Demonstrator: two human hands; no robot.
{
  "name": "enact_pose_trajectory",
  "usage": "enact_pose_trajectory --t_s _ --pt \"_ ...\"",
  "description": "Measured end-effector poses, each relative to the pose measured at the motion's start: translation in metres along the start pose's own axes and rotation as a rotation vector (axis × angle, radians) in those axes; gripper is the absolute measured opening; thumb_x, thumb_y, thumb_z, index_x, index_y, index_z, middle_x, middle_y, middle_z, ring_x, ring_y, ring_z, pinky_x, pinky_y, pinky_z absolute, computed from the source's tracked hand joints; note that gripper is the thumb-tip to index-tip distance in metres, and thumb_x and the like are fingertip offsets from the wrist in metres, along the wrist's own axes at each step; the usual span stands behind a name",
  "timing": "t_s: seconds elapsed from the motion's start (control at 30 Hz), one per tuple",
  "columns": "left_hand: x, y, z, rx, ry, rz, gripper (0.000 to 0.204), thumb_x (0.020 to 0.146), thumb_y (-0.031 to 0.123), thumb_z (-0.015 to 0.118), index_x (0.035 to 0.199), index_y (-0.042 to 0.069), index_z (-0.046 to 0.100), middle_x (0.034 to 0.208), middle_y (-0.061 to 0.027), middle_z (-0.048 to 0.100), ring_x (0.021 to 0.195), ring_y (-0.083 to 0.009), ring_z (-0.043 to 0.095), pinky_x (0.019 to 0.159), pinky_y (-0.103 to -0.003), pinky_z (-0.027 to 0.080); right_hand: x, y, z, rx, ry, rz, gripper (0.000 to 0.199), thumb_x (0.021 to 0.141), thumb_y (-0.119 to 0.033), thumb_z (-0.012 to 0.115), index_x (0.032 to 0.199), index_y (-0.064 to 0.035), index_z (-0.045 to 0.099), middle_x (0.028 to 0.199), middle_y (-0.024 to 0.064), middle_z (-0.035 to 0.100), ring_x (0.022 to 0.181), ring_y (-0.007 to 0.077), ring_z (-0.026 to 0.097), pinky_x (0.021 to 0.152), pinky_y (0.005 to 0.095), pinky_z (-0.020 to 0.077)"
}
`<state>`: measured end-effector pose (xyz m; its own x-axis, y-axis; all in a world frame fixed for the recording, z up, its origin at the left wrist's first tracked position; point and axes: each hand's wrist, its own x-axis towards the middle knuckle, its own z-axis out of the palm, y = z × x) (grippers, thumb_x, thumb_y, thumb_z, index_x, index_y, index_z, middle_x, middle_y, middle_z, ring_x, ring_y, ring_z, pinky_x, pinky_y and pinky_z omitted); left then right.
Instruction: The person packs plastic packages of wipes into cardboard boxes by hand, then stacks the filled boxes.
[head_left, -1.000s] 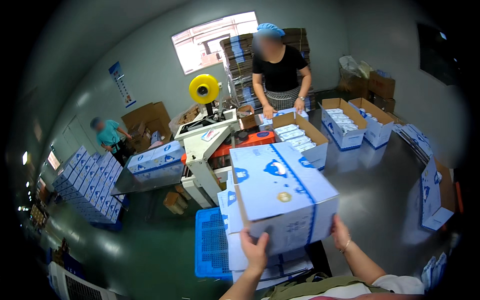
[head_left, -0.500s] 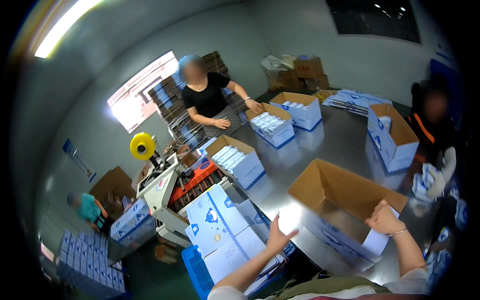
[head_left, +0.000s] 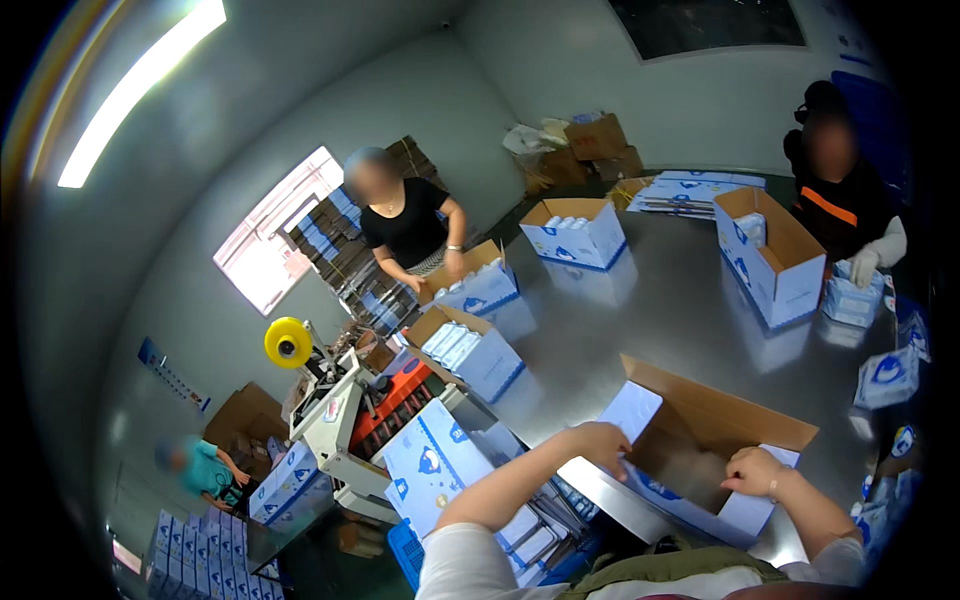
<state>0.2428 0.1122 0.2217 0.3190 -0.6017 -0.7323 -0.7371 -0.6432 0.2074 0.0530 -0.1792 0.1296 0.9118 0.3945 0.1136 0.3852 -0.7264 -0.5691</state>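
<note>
An open cardboard carton (head_left: 690,500), white and blue outside and brown inside, stands on the steel table right in front of me. Its bottom looks bare, though it is partly blurred. My left hand (head_left: 600,447) is curled over the carton's near left corner, beside an outward-turned white end flap (head_left: 632,410). At the right end, my right hand (head_left: 755,472) has its fingers bent around the near edge, by another white flap (head_left: 752,515). Both hands grip the carton, with fingertips partly hidden.
Flat printed cartons (head_left: 440,465) are stacked at my left, near a carton-taping machine (head_left: 345,410). Filled cartons (head_left: 480,355) stand along the table (head_left: 560,330). Across it a co-worker (head_left: 410,225) handles one carton; another (head_left: 845,200) at right touches white packets (head_left: 853,300).
My left hand has moved right from open air onto the carton, whose left flap now turns outward. The far co-worker's carton has shifted left. At right, a packet now lies near the table edge.
</note>
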Motion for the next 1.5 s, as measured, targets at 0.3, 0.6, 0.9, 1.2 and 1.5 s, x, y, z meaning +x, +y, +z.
enact_pose_trajectory --t_s 0.3,0.6,0.9,1.2,1.5 --pt "0.035 -0.001 0.048 -0.201 0.924 -0.471 0.109 0.055 0.059 0.076 0.139 0.006 0.029 0.143 -0.0188 0.03 0.136 -0.032 0.024 0.102 -0.067 0.015 0.052 -0.049 -0.115 0.075 -0.068 0.343 0.063 0.07 -0.028 0.073 0.121 0.0016 0.05 0.124 0.0217 0.049 0.116 0.0393 0.045 0.099 0.0444 0.0364" --pt "0.145 -0.024 0.205 -1.787 1.521 -0.771 0.079 0.083 0.038 0.063 0.133 -0.011 0.028 0.132 -0.0265 0.038 0.123 -0.0325 0.038 0.104 -0.039 0.03 -0.006 -0.059 -0.01 -0.221 0.091 0.323 0.089 0.068 -0.05 0.064 0.132 0.0053 0.038 0.142 0.029 0.028 0.134 0.0442 0.022 0.11 0.0549 0.0077" --pt "0.162 0.108 0.178 -1.483 0.548 0.854 0.069 0.088 0.04 0.058 0.141 0.008 0.028 0.134 -0.0113 0.044 0.121 -0.0208 0.045 0.101 -0.037 0.034 -0.123 0.021 0.0 -0.078 0.77 0.388 0.066 0.094 -0.046 0.034 0.138 0.0031 0.031 0.143 0.0211 0.032 0.133 0.0356 0.029 0.109 0.0429 0.0203" --pt "0.049 0.145 0.044 -0.468 0.655 0.437 0.024 0.082 0.011 0.059 0.105 0.006 0.059 0.081 -0.0197 0.063 0.071 -0.031 0.063 0.065 -0.038 0.049 -0.068 0.006 0.172 0.97 0.925 0.684 0.068 0.078 -0.006 0.064 0.137 0.0023 0.03 0.138 0.0204 0.037 0.124 0.032 0.041 0.1 0.0404 0.0377" --pt "0.044 0.223 0.083 -0.217 0.613 0.523 0.042 0.079 0.027 0.066 0.113 0.005 0.055 0.095 -0.0193 0.062 0.089 -0.0378 0.059 0.075 -0.045 0.047 -0.071 -0.022 0.047 0.659 1.205 0.731 0.089 0.074 -0.012 0.065 0.145 -0.0013 0.011 0.142 0.0173 0.03 0.129 0.0269 0.032 0.104 0.0349 0.0299"
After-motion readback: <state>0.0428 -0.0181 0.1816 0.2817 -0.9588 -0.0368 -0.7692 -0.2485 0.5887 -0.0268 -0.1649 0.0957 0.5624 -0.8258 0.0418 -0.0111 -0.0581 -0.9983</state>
